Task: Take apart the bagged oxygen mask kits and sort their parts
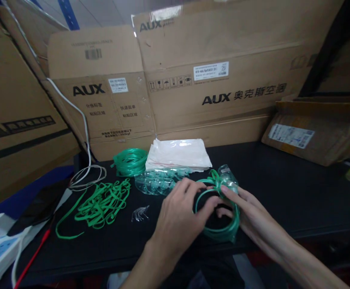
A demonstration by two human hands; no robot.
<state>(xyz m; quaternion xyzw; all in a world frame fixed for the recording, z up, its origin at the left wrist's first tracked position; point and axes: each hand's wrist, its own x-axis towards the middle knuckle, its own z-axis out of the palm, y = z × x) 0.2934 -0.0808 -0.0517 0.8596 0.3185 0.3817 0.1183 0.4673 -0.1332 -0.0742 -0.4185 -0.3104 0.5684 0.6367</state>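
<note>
Both my hands work on a coil of green tubing (223, 230) joined to a clear plastic mask (227, 180) on the black table (283, 192). My left hand (179, 214) grips the coil's left side, thumb inside the loop and fingers curled over the top. My right hand (247, 212) pinches the tubing near the mask, with its other fingers under the coil's right side.
A stack of clear bags (178, 154), several clear masks (155, 182), another green tubing coil (129, 160), a pile of green elastic straps (102, 202) and small clear clips (139, 213) lie to the left. Cardboard boxes (211, 72) wall the back. White and red cables (81, 176) lie far left.
</note>
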